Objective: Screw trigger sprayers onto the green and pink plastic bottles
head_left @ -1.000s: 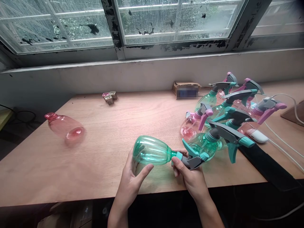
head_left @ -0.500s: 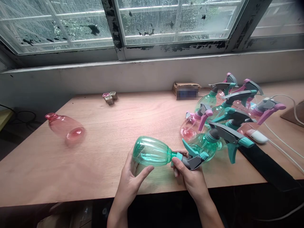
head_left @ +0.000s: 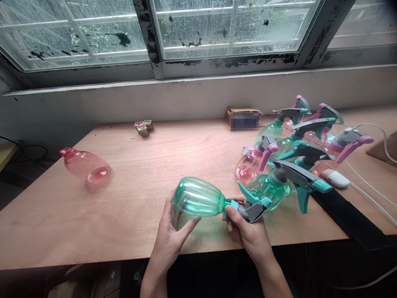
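Observation:
A clear green spray bottle [head_left: 200, 198] lies sideways in the air above the table's front edge, its base to the left. My left hand [head_left: 172, 231] cups the base from behind and below, thumb stretched along the near side. At the neck, my right hand [head_left: 248, 231] pinches the teal collar [head_left: 235, 204] between thumb and fingers. The grey and teal trigger head [head_left: 254, 208] points right, over that hand. Some fingers of both hands are hidden behind the bottle. Just beyond stands another green spray bottle [head_left: 271, 188].
Several green and pink spray bottles crowd the right side, among them a small pink one [head_left: 248, 165]. A pink bottle without a head [head_left: 87, 167] lies at left. Small blocks [head_left: 143, 128] and a cardboard box [head_left: 244, 118] sit near the wall. A black strip [head_left: 347, 217] crosses the right edge.

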A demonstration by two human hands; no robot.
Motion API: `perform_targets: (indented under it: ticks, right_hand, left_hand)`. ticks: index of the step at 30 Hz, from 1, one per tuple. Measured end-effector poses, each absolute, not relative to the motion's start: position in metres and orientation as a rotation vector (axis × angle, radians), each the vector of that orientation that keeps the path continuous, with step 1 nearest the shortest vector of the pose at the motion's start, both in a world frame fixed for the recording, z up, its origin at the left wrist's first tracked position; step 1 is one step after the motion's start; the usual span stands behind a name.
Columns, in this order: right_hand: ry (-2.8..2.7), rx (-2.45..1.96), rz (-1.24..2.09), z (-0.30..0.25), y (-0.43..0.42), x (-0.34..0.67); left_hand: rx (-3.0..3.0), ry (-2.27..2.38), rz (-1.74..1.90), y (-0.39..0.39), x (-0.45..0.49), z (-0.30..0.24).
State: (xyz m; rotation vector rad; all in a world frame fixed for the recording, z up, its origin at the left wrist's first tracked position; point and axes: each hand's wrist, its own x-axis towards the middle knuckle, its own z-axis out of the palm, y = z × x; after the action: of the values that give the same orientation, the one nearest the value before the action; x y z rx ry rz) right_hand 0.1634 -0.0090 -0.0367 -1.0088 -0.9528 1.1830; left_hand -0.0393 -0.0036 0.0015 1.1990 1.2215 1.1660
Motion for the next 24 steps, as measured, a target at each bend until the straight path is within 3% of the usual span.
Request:
perform_targets:
  ticks: [24]
  right_hand:
    - [-0.937,-0.996,1.201,-0.0388,-0.0078,0.1644]
  left_hand:
    - [1.228,1.239,1.19,-0.0005,-0.0391,0.0017]
